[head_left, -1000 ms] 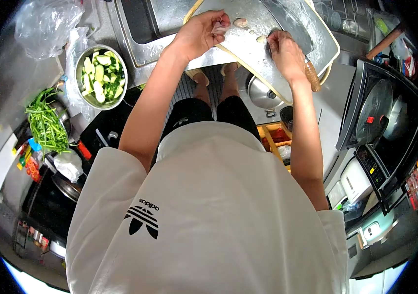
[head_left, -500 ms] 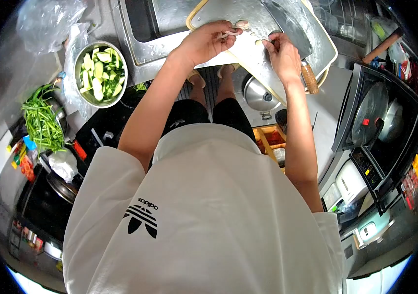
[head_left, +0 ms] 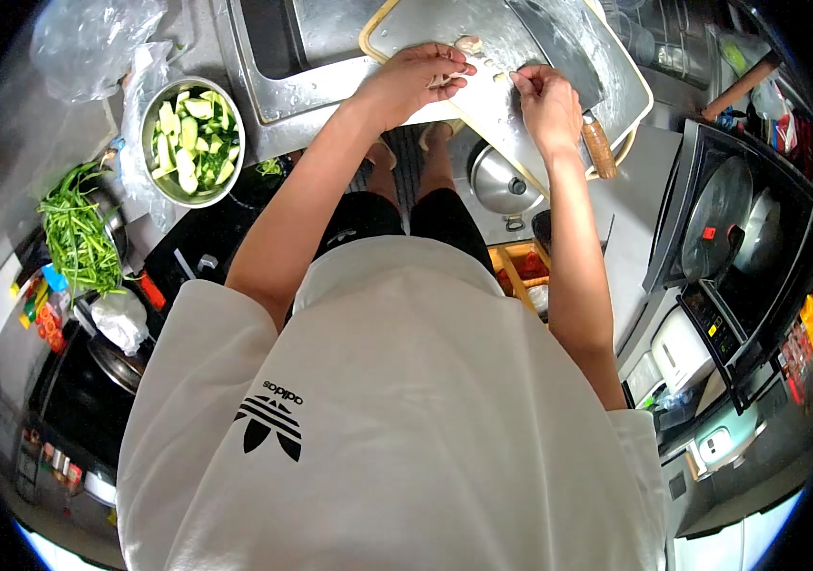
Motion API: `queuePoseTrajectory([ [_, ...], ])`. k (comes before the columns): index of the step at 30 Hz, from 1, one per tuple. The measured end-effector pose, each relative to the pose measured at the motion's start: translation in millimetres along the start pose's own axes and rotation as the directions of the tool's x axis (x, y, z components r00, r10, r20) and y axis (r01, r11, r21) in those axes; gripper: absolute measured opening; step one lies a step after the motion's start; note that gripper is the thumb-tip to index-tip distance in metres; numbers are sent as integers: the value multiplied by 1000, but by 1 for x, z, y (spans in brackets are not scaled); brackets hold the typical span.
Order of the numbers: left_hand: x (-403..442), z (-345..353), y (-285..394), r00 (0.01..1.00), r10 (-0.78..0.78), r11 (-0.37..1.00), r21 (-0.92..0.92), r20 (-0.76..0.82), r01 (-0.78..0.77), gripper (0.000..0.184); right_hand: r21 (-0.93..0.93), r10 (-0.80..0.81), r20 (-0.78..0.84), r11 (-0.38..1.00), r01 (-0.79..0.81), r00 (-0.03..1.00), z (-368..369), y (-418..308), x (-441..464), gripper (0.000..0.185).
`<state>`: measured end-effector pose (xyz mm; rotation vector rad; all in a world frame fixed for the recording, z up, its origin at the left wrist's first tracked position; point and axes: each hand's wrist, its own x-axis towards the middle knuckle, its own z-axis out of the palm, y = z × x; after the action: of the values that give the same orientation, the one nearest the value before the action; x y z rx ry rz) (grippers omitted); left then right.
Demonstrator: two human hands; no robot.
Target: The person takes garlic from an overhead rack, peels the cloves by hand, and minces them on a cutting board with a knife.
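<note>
My left hand (head_left: pixel 423 78) is over the left part of a metal cutting board (head_left: pixel 416 24), its thumb and fingers pinched on a thin whitish piece that looks like garlic peel. Just beyond its fingertips, a pinkish clove (head_left: pixel 468 44), apparently garlic, lies on the board. A small pale yellow piece (head_left: pixel 500 77) sits between the two hands. Over the board's right half, my right hand (head_left: pixel 549 103) has thumb and fingertips pressed together; what they hold, if anything, is hidden. Beside it lies a broad knife (head_left: pixel 599 143) with a wooden handle.
At left stand a metal bowl of cut green vegetable pieces (head_left: pixel 161 181) and a heap of long green stalks (head_left: pixel 81 233). The sink (head_left: pixel 268 43) borders the board. A lidded pot (head_left: pixel 502 181) is below it, and an open-fronted black appliance (head_left: pixel 702 171) stands at right.
My left hand has turned slightly and its fingers have spread a little around the whitish piece. My right hand has barely moved. The whole view has shifted slightly.
</note>
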<state>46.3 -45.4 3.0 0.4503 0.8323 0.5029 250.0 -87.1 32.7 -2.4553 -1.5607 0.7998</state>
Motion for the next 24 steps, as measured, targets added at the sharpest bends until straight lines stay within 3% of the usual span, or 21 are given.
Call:
queuePoseTrajectory([
  [4, 5, -4, -7, 999, -13, 999, -35, 35, 14, 21, -8, -71, -1, 997, 71, 997, 3, 4, 1, 22],
  [6, 8, -3, -14, 988, 124, 938, 314, 95, -148, 31, 233, -124, -124, 961, 150, 985, 1, 1, -5, 23],
  [8, 1, 10, -13, 987, 129, 950, 274, 98, -151, 33, 339, -149, -81, 925, 168, 985, -11, -14, -19, 21],
  [10, -1, 24, -13, 997, 67, 998, 18, 45, -68, 27, 439, -170, -46, 882, 173, 984, -11, -23, -27, 19],
  [13, 0, 23, -24, 985, 173, 985, 24, -20, -172, 28, 523, -186, 52, 842, 132, 981, -7, -24, -29, 16],
  [14, -1, 21, -25, 977, 197, 980, 13, -81, -197, 26, 523, -188, 53, 842, 134, 981, -5, -22, -25, 16],
  [16, -2, 17, -23, 967, 187, 982, 29, -176, -184, 23, 440, -199, -136, 866, 239, 971, 3, -22, -16, 17],
  [18, -4, 8, -19, 955, 201, 978, 99, -220, -183, 27, 332, -186, -139, 916, 223, 973, 9, -24, -8, 17],
  [20, -3, 3, -17, 953, 206, 977, 103, -223, -187, 25, 158, -289, -193, 934, 321, 938, 15, -30, -3, 20],
  [24, -8, 3, -5, 935, 301, 947, 172, -190, -270, 26, 144, -307, -124, 935, 323, 944, 23, -29, 1, 18],
])
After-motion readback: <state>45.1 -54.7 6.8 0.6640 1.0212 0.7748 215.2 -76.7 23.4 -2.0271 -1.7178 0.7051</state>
